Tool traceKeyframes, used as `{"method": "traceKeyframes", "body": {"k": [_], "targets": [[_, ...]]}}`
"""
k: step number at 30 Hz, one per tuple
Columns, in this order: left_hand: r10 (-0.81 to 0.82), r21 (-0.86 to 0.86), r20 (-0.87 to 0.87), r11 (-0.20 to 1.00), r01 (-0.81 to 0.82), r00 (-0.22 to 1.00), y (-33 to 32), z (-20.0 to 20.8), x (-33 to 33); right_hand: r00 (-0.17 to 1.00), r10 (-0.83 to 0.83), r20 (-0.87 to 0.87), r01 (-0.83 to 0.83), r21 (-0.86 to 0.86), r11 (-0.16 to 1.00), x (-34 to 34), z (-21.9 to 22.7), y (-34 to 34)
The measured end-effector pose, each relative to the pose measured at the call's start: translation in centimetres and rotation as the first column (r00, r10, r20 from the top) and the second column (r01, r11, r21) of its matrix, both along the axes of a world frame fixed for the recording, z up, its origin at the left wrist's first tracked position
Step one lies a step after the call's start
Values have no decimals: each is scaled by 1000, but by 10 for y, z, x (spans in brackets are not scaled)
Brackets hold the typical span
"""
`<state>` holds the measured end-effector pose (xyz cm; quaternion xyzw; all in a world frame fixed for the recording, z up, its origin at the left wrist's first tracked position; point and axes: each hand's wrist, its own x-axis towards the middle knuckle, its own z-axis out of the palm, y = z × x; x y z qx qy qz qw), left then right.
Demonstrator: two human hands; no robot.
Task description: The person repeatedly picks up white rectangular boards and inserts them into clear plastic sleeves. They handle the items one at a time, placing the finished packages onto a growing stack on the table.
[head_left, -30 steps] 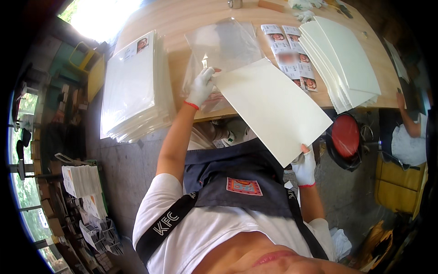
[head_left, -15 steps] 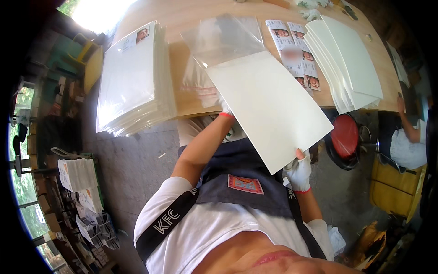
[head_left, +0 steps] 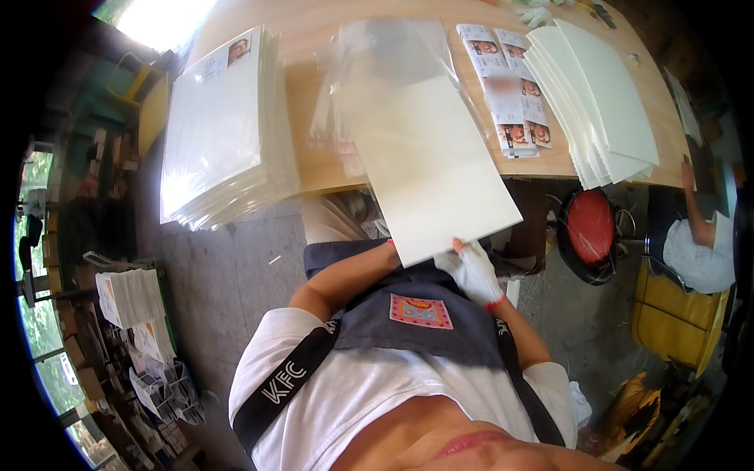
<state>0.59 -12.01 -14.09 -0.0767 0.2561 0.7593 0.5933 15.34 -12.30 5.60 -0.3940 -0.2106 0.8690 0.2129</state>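
Note:
A white rectangular board [head_left: 440, 177] slants from my lap up over the table's near edge. Its far part looks hazy, seemingly inside a clear plastic bag [head_left: 393, 47] lying on the table. My right hand [head_left: 475, 275], in a white glove with a red cuff, grips the board's near edge, thumb on top. My left forearm [head_left: 338, 279] reaches under the board's left side, which hides that hand's fingers. To the left is a thick stack of boards in clear bags [head_left: 212, 118], a small label on top. Printed label sheets [head_left: 510, 94] lie right of the bag.
Bare white boards [head_left: 613, 102] are fanned at the right of the wooden table [head_left: 314, 173]. Gloves [head_left: 536, 16] lie at the far edge. A red-seated stool [head_left: 591, 228] and a yellow chair [head_left: 679, 318] stand at right, near another person's arm [head_left: 701, 212]. Stacked papers [head_left: 129, 298] sit at left.
The board has swung more upright and shifted left, its far part now under the bag's film. My right hand has moved left and inward with it. My left hand has drawn nearer, behind the board.

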Motion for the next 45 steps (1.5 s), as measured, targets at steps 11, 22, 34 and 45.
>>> {"method": "traceKeyframes", "body": {"k": [11, 22, 34, 45], "targets": [[-262, -237, -290, 952, 196, 921, -39, 96, -34, 966, 125, -224, -125, 16, 992, -102, -64, 73], [-272, -390, -630, 921, 6, 727, -99, 119, -105, 692, -76, 718, -665, 593, -454, -132, -33, 30], [-323, -488, -505, 872, 44, 801, -107, 132, -113, 967, 256, 9, -212, 590, 779, -72, -2, 65], [-322, -78, -712, 919, -386, -624, -118, 153, -131, -274, -136, 952, -960, -278, -11, 193, -111, 143]]}}
